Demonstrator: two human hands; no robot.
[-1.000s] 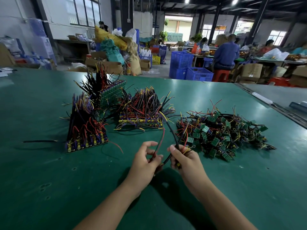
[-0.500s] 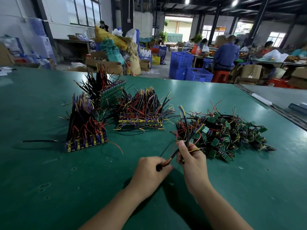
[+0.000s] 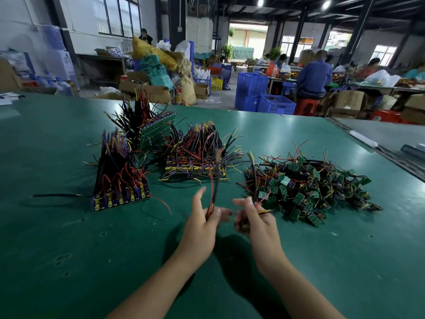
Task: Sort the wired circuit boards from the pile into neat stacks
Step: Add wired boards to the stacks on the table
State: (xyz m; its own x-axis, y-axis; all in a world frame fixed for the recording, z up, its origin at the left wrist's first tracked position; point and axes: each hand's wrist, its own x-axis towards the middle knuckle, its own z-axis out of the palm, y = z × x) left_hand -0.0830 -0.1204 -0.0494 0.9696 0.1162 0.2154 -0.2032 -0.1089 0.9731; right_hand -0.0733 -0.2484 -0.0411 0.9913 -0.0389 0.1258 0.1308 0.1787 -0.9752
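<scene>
Single head view, facing forward-down over table (image 3: 69,261)

Your green-topped table (image 3: 69,249) fills the foreground. At 12 o'clock an open doorway (image 3: 248,40) glows with daylight, and two ceiling lamps (image 3: 260,1) shine at 1 o'clock under dark beams. Paned windows (image 3: 119,14) sit in the white wall (image 3: 87,40) at 11 o'clock, above cardboard boxes (image 3: 147,88) and sacks (image 3: 158,55). Blue crates (image 3: 251,93) stand on the grey floor (image 3: 226,97) at 1 o'clock. Seated workers (image 3: 312,77) line benches (image 3: 377,86) at 2 o'clock.
</scene>
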